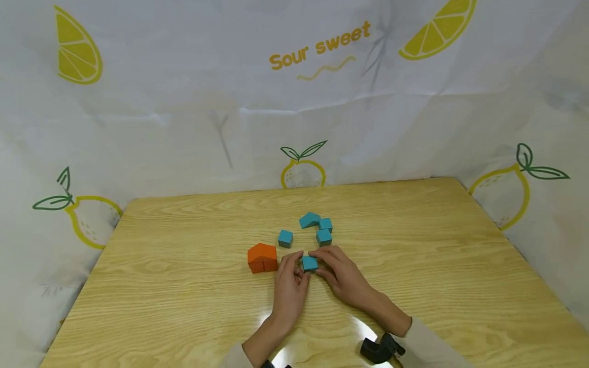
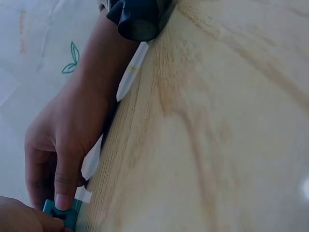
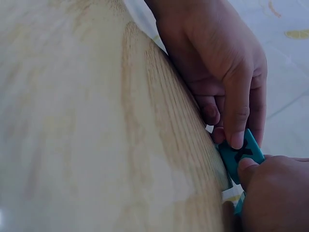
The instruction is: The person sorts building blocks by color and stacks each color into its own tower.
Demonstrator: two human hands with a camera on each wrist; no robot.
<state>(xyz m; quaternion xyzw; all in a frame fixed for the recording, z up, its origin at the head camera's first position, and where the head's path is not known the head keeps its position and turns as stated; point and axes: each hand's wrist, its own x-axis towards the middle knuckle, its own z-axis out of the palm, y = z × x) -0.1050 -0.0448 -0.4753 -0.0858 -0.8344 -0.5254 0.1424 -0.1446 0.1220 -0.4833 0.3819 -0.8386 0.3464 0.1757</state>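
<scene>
Both hands meet at a small teal block point(image 1: 310, 263) on the table. My left hand point(image 1: 291, 289) pinches it from the left, thumb on the near face. From the right, my right hand point(image 1: 344, 276) grips the same block between thumb and fingers. A black mark shows on the near face of the teal block point(image 3: 240, 152) in the right wrist view, with both thumbs on that face. Just left of the left hand stands an orange block group point(image 1: 262, 258), a peaked piece over lower blocks.
Beyond the hands lie a lone teal cube point(image 1: 285, 238), a peaked teal block point(image 1: 310, 220) and two teal cubes close together, the nearer cube point(image 1: 324, 237) just past the right fingers. A white lemon-print cloth point(image 1: 184, 148) hangs behind the wooden table point(image 1: 175, 306).
</scene>
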